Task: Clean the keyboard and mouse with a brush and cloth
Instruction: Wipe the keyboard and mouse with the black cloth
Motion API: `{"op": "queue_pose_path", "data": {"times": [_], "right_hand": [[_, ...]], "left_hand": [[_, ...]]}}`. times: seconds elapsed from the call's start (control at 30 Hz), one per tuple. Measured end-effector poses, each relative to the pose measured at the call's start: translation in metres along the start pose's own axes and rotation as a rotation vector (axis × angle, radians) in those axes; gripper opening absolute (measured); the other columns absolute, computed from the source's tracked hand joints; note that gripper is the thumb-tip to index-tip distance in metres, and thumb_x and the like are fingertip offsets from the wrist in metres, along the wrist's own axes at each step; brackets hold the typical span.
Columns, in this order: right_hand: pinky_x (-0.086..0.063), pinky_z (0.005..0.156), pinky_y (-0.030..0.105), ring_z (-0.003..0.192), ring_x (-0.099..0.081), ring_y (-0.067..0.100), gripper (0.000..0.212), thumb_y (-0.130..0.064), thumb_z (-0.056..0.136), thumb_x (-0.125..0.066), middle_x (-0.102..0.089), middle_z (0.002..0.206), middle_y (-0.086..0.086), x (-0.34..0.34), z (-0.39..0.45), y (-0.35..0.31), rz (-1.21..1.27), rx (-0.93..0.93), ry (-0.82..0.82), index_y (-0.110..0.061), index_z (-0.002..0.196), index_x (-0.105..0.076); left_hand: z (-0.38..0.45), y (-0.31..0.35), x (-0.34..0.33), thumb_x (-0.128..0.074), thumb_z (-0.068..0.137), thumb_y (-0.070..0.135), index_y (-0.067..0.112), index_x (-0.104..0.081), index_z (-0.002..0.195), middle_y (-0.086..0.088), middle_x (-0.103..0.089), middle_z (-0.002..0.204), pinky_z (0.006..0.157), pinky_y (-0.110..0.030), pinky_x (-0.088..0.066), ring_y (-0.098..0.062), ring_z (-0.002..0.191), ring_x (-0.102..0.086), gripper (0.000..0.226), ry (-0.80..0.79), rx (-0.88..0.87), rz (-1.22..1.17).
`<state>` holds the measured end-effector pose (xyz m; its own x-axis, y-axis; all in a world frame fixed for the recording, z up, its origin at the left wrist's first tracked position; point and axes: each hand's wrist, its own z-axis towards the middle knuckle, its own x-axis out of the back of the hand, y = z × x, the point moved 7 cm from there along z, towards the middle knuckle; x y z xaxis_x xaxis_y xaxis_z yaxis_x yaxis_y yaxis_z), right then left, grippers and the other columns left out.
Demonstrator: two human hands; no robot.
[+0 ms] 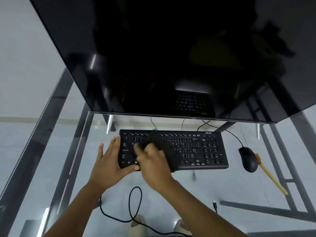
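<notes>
A black keyboard [203, 149] lies on the glass desk [196, 189] below the monitor. My left hand [109, 159] rests spread on the keyboard's left end, thumb on its front edge. Over the keyboard's left-middle keys, my right hand [152, 159] is blurred and closed on a dark cloth [160, 142] that lies across the keys. A black wired mouse [248, 159] sits to the right of the keyboard. A brush [270, 175] with a yellow wooden handle lies just right of the mouse, bristle end toward it.
A large dark monitor [171, 57] overhangs the back of the desk. Black cables [135, 202] loop under the glass near the front, and a loose plug [215, 205] lies right of them. The desk's metal frame [290, 182] and my feet [138, 226] show through the glass.
</notes>
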<state>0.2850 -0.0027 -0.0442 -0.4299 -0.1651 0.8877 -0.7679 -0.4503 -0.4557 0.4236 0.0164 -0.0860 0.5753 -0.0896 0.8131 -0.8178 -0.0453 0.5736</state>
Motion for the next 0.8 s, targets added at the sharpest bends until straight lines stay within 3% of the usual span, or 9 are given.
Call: {"op": "queue_pose_path", "data": {"times": [0.07, 0.1, 0.17, 0.27, 0.37, 0.43, 0.57, 0.63, 0.8], "right_hand": [[-0.04, 0.078, 0.037, 0.088, -0.05, 0.025, 0.037, -0.031, 0.095, -0.032, -0.057, 0.099, 0.005, -0.006, 0.004, -0.01, 0.087, 0.108, -0.094, -0.025, 0.121, -0.058], [-0.043, 0.077, 0.037, 0.085, -0.052, 0.025, 0.031, -0.031, 0.096, -0.039, -0.058, 0.096, 0.005, -0.005, 0.017, -0.004, 0.066, 0.1, -0.063, -0.026, 0.118, -0.061], [-0.048, 0.075, 0.039, 0.078, -0.056, 0.028, 0.034, -0.023, 0.093, -0.05, -0.057, 0.093, 0.006, 0.002, 0.046, 0.015, -0.007, -0.011, 0.047, -0.026, 0.124, -0.062], [-0.045, 0.077, 0.04, 0.081, -0.057, 0.03, 0.037, -0.02, 0.092, -0.051, -0.057, 0.097, 0.009, -0.001, 0.061, 0.011, -0.002, -0.155, 0.116, -0.022, 0.128, -0.06], [-0.041, 0.074, 0.037, 0.082, -0.056, 0.029, 0.039, -0.022, 0.091, -0.054, -0.055, 0.095, 0.008, -0.02, 0.039, -0.035, -0.036, 0.084, -0.029, -0.019, 0.13, -0.056], [-0.046, 0.072, 0.035, 0.078, -0.059, 0.027, 0.039, -0.024, 0.09, -0.056, -0.055, 0.091, 0.006, -0.013, 0.032, -0.022, -0.067, 0.172, -0.058, -0.023, 0.128, -0.057], [-0.055, 0.07, 0.043, 0.066, -0.059, 0.031, 0.036, -0.02, 0.091, -0.058, -0.055, 0.089, 0.009, 0.035, 0.032, 0.074, -0.061, -0.251, 0.202, -0.021, 0.127, -0.061], [-0.054, 0.069, 0.042, 0.063, -0.056, 0.028, 0.037, -0.014, 0.09, -0.06, -0.054, 0.086, 0.008, 0.038, 0.013, 0.081, -0.049, -0.346, 0.263, -0.018, 0.127, -0.062], [-0.051, 0.063, 0.03, 0.067, -0.056, 0.016, 0.044, -0.018, 0.084, -0.068, -0.055, 0.086, -0.001, 0.012, -0.025, 0.036, -0.145, 0.036, 0.074, -0.026, 0.127, -0.062]], "left_hand": [[0.003, 0.0, -0.001, -0.044, 0.066, 0.086, 0.021, 0.006, 0.151, 0.008, -0.008, 0.157, 0.115, -0.034, 0.015, -0.004, 0.144, 0.003, 0.118, 0.019, -0.007, 0.007], [0.004, 0.0, -0.001, -0.048, 0.066, 0.085, 0.02, 0.005, 0.151, 0.005, -0.009, 0.158, 0.115, -0.035, 0.015, -0.005, 0.144, 0.004, 0.12, 0.028, 0.002, 0.006], [0.004, -0.002, -0.001, -0.055, 0.064, 0.083, 0.018, 0.003, 0.151, 0.003, -0.009, 0.159, 0.115, -0.036, 0.015, -0.007, 0.145, 0.007, 0.123, 0.036, 0.032, -0.011], [0.002, -0.004, 0.0, -0.057, 0.063, 0.082, 0.016, 0.003, 0.151, 0.007, -0.003, 0.157, 0.116, -0.04, 0.013, -0.007, 0.144, 0.011, 0.125, 0.051, 0.053, -0.015], [0.002, -0.007, -0.001, -0.051, 0.065, 0.077, 0.013, 0.002, 0.151, 0.004, -0.001, 0.159, 0.118, -0.051, 0.001, -0.008, 0.145, 0.01, 0.12, 0.058, 0.043, 0.025], [0.004, -0.006, -0.001, -0.048, 0.065, 0.081, 0.019, 0.006, 0.152, 0.004, 0.002, 0.159, 0.118, -0.052, 0.003, -0.01, 0.145, 0.01, 0.12, 0.035, 0.042, 0.028], [0.007, -0.007, 0.002, -0.029, 0.059, 0.096, 0.034, 0.009, 0.149, 0.001, 0.011, 0.159, 0.114, -0.045, 0.011, -0.016, 0.145, 0.016, 0.116, -0.004, 0.037, 0.11], [0.005, -0.007, 0.0, -0.026, 0.058, 0.096, 0.035, 0.011, 0.149, 0.002, 0.013, 0.158, 0.113, -0.044, 0.013, -0.015, 0.144, 0.018, 0.115, -0.008, 0.044, 0.12], [0.006, -0.006, -0.004, -0.03, 0.06, 0.095, 0.033, 0.007, 0.15, 0.001, 0.009, 0.158, 0.113, -0.043, 0.012, -0.014, 0.144, 0.015, 0.115, -0.007, 0.039, 0.117]]}}
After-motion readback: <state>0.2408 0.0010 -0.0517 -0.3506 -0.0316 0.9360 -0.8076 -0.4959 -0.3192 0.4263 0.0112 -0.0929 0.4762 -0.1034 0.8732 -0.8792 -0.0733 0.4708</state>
